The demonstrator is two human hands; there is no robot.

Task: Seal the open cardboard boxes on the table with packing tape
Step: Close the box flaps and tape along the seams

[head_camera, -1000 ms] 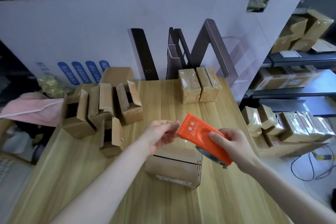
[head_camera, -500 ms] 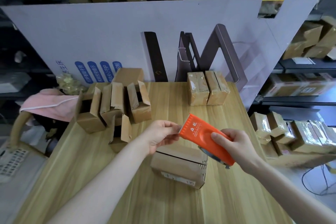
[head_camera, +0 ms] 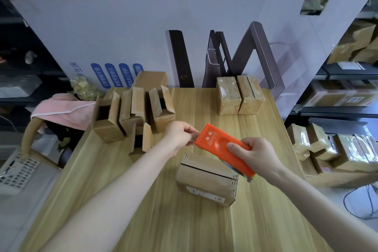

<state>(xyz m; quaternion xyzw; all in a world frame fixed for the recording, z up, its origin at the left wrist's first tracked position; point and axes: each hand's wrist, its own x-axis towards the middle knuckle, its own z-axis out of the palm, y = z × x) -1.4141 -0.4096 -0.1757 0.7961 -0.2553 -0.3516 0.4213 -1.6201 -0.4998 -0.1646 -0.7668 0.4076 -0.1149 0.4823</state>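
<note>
Gripping the flat orange plastic tape dispenser (head_camera: 221, 145) in my right hand (head_camera: 253, 154), thumb laid across its top, I hold it just above the brown cardboard box (head_camera: 206, 178) lying near the middle of the light wooden table (head_camera: 143, 210). The box's flaps are folded down, and its seam shows as a dark slit, bare of tape as far as I can tell. My left hand (head_camera: 180, 135) pinches at the dispenser's toothed front edge, apparently on the tape's free end, though the tape itself is too faint to make out. I judge the step to be drawing out a first strip. The next move calls for enough length, anchored on the box's side and run along the seam. A cluster of open-flapped brown boxes (head_camera: 133, 112) waits toward the table's far left corner; two tape-wrapped boxes (head_camera: 239, 96) stand at its far edge.
</note>
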